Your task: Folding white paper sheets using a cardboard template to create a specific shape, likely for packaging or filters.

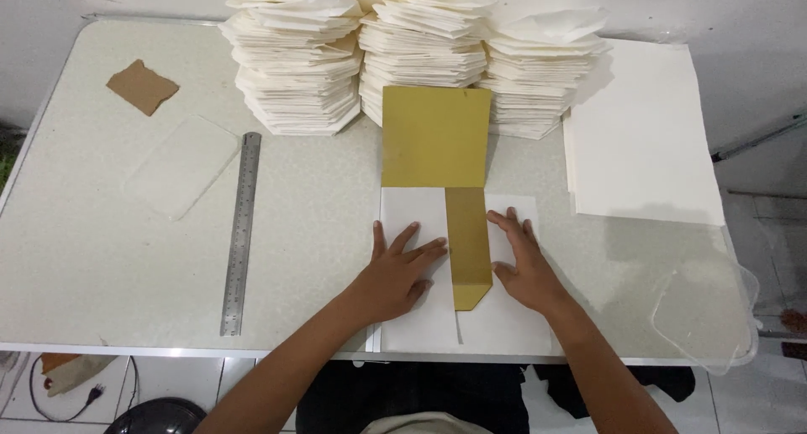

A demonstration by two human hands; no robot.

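Note:
A white paper sheet (420, 211) lies at the table's front edge with a mustard-yellow card template (437, 135) on top of it. The template's narrow strip (468, 249) runs down the sheet's middle to a pointed end. My left hand (401, 270) rests flat on the paper just left of the strip, fingers spread. My right hand (521, 261) presses flat on the paper just right of the strip. Neither hand grips anything.
Three tall stacks of folded white paper (294, 64) stand at the back. A pile of flat white sheets (643, 131) lies at the right. A steel ruler (241, 232), a clear plastic lid (181, 166) and a brown card scrap (142, 86) lie on the left. A clear plastic container (706, 304) sits at the front right.

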